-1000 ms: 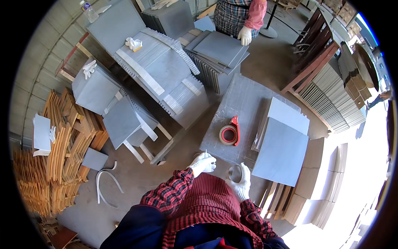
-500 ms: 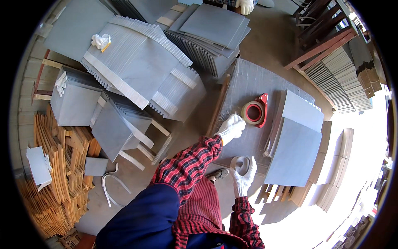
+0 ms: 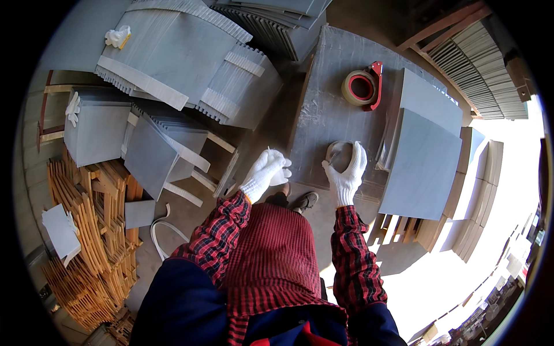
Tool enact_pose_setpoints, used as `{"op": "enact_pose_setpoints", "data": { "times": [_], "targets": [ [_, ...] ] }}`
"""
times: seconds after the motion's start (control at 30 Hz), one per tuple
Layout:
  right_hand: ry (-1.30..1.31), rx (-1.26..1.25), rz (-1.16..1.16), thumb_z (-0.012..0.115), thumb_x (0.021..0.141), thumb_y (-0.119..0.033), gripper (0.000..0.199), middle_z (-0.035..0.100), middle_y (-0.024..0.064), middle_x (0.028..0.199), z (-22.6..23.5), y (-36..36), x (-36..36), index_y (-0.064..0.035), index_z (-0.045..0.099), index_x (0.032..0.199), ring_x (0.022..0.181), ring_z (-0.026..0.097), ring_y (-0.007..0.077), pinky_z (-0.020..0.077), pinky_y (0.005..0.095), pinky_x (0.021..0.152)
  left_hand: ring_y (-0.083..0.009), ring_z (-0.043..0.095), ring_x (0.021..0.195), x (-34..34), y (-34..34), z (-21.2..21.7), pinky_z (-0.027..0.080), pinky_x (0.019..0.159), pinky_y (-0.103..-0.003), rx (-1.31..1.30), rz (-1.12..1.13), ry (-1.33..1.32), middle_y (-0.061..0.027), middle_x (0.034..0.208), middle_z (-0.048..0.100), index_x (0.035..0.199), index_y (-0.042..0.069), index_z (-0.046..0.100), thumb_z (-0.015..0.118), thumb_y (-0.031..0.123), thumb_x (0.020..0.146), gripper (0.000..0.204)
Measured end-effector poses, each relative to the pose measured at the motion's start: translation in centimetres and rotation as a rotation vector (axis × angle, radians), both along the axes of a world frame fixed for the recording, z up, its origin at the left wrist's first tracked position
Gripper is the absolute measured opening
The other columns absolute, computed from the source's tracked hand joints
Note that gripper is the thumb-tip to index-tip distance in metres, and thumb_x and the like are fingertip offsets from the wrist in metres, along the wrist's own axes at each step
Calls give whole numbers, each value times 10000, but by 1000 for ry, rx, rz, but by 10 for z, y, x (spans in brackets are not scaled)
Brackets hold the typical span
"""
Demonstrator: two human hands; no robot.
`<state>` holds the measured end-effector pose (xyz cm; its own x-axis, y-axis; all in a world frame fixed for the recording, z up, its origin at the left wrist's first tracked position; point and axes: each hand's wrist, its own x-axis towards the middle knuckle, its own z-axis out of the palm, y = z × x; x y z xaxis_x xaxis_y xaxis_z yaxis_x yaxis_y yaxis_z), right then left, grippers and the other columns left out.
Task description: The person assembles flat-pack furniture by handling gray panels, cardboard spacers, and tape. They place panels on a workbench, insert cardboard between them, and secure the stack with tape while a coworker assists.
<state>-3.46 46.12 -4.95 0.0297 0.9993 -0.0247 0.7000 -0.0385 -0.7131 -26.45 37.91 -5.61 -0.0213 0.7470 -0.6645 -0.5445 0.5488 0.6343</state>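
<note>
My right hand [image 3: 348,175], in a white knit glove, is closed round a roll of tape [image 3: 329,152], thumb on one side and fingers on the other. The roll is at the near edge of the grey-topped table [image 3: 323,86]. Left of that edge is my left hand [image 3: 267,173], also gloved, its fingers bent together. Whether something thin is pinched in them I cannot make out. Farther back on the table lies a red tape dispenser [image 3: 375,86] with a wide tan tape roll [image 3: 350,91] in it.
Grey flat panels [image 3: 415,161] are stacked on the table's right, with cardboard [image 3: 483,184] beyond. More grey panels [image 3: 173,55] stand at the far left, a white glove [image 3: 118,37] on top. Wooden strips [image 3: 86,225] are heaped at the left, near a white strap [image 3: 158,233] on the floor.
My left hand has drawn back from beside the dispenser, toward my body and left. My right hand still holds the tape roll, now nearer the table. The whole view has shifted.
</note>
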Motion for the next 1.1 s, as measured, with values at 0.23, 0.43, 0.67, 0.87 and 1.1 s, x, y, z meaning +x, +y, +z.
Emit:
{"op": "enact_pose_setpoints", "data": {
  "times": [0.23,0.43,0.67,0.87,1.1],
  "targets": [
    [-159,181,232,900,589,-238,916,534,166,1397,33,-4,18,-87,508,1403,1343,445,387,403,506,1100,-155,651,806,48,-71,1,553,739,-294,-30,-19,66,-45,931,634,1066,76,551,624,173,1013,132],
    [-197,272,268,884,617,-215,727,667,77,1106,65,-1,-6,-103,590,1272,1099,601,344,497,462,946,-179,617,800,91,-99,10,531,719,-293,-32,-8,21,-70,885,593,1083,52,526,634,90,992,145],
    [-255,166,200,744,795,-287,315,741,72,1044,69,2,-9,-163,728,1085,921,698,292,554,428,797,-167,626,794,103,-129,13,542,730,-296,-23,33,15,-68,939,604,1088,70,511,631,98,998,153],
    [-200,228,194,710,827,-289,230,739,64,936,65,3,4,-183,738,1029,878,693,291,546,415,770,-153,624,796,112,-148,2,530,729,-288,2,103,-13,-52,918,603,1050,91,515,622,136,1012,123],
    [-114,256,211,716,840,-295,286,722,58,872,48,6,24,-175,750,1098,833,683,266,538,394,752,-148,626,796,125,-145,9,530,729,-281,1,60,12,-36,886,604,1031,91,523,629,139,1007,119]
  ]
}}
